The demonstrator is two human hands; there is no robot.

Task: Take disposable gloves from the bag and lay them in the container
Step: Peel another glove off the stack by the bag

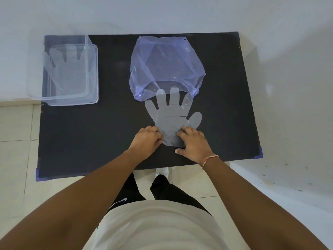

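Observation:
A clear disposable glove (172, 115) lies flat on the black table, fingers pointing away from me, its fingertips just under the mouth of the purple plastic bag (166, 65). My left hand (146, 140) pinches the left side of the glove's cuff. On the cuff's right side my right hand (193, 144) grips too, and the plastic bunches between both hands. A clear plastic container (91, 76) stands at the far left corner with a glove (67, 69) lying inside it.
The black table (90, 138) has purple corner guards and fills the middle of the view. White walls rise behind and to the right. Tiled floor, my legs and a white shoe show below the near edge.

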